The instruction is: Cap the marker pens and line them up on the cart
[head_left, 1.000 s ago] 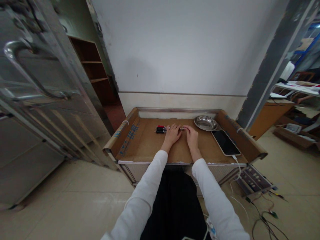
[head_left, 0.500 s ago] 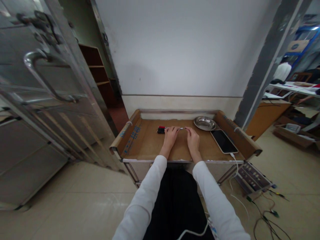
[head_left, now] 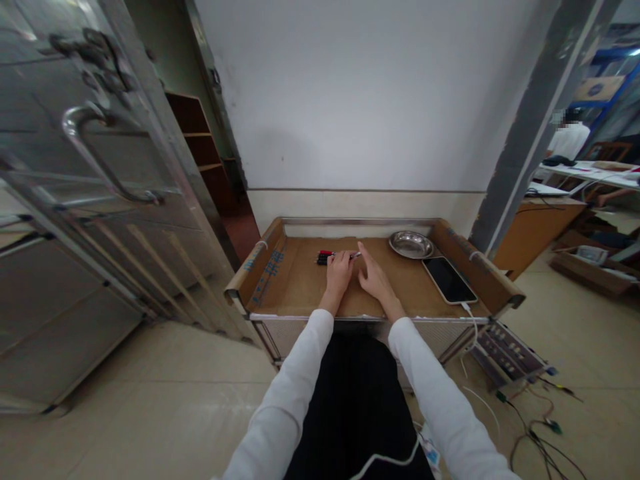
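Note:
My left hand (head_left: 339, 272) is closed around a pen (head_left: 355, 255), whose slim light end sticks out to the right of the fingers. My right hand (head_left: 376, 281) is beside it, index finger stretched out at the pen's end and thumb apart; its fingers are not wrapped around anything. To the left of my left hand, several dark pens (head_left: 323, 261), with red on one of them, lie together on the brown cardboard surface (head_left: 301, 287) of the cart. The left hand's fingers hide most of the held pen.
A round metal dish (head_left: 411, 245) stands at the back right of the cart, with a smartphone (head_left: 449, 280) in front of it and a white cable (head_left: 471, 319) plugged in. Raised cardboard-covered sides (head_left: 493, 277) border the cart. A person (head_left: 571, 137) sits far right.
My right hand has moved left, from a pinch just off the pen's end to a stretched index finger at it. My left hand keeps hold of the pen.

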The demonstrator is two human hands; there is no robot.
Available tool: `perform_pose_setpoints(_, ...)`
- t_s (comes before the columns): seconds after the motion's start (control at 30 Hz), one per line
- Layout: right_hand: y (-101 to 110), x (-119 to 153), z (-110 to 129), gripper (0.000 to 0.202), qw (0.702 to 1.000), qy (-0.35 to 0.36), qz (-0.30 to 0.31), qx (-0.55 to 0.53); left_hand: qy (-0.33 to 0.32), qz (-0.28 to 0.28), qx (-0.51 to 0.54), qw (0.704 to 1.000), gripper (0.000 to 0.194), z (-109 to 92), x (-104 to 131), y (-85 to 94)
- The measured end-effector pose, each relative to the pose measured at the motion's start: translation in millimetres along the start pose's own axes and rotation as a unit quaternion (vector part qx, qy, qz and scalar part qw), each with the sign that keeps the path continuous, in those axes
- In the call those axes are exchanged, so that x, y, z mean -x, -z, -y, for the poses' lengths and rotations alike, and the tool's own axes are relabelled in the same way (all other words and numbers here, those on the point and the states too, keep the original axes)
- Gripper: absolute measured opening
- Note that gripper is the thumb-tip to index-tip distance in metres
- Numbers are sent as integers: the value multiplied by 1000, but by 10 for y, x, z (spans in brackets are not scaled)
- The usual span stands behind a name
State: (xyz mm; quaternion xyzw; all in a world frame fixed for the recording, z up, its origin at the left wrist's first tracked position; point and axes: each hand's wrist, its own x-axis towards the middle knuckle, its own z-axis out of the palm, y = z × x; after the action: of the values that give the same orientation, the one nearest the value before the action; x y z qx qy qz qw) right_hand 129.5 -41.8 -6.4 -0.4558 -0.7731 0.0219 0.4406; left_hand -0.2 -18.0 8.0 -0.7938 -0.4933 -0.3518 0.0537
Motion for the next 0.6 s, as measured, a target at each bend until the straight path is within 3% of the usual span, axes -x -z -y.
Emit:
perform_pose_setpoints(0.13,-76,21,-87,84,999,-33,11,21,116,-29,-54,991,25,-11,20,16)
perform_pose_setpoints(0.27,-127,60,-158,78,993,-95,3,71,199,-19,-120,973,27,-19,49,31)
perform_pose_setpoints(0.6,-181,75,-206,69,980,-157,-4,121,216,-1,-113,970,30,-69,158,13)
